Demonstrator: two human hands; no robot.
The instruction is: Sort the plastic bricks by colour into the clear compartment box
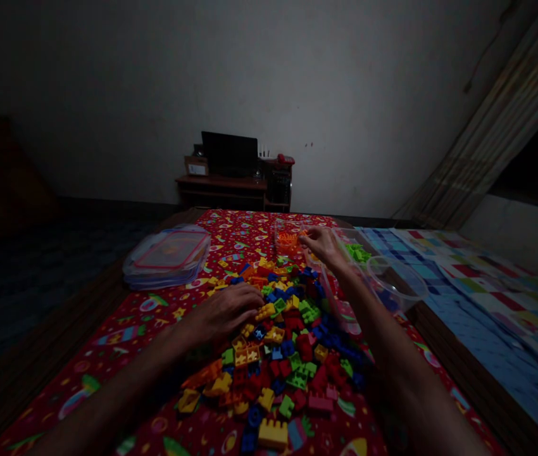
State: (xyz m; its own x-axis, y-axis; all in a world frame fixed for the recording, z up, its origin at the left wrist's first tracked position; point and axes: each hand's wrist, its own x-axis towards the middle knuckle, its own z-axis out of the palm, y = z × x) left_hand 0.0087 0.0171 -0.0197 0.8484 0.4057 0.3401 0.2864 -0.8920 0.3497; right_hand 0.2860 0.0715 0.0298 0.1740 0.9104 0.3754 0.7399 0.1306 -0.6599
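Note:
A loose heap of toy building bricks point(292, 323) in red, yellow, green, blue and orange covers the middle of the table. My left hand point(226, 310) lies over the heap's left side, its fingers curled together beside a yellow brick point(265, 312). Whatever may be under those fingers is hidden. Farther off, my right hand point(323, 246) pinches a small orange brick point(303, 237) between thumb and fingers. It is held at the right edge of a clear plastic container point(276, 231) with orange bricks point(288, 239) inside.
Right of my right hand, green bricks point(358, 253) lie in another clear container. A round clear tub point(416, 292) stands near the table's right edge. Stacked clear lids point(167, 256) occupy the left side. The red patterned cloth point(121, 354) covers the table; a bed point(468, 285) adjoins it.

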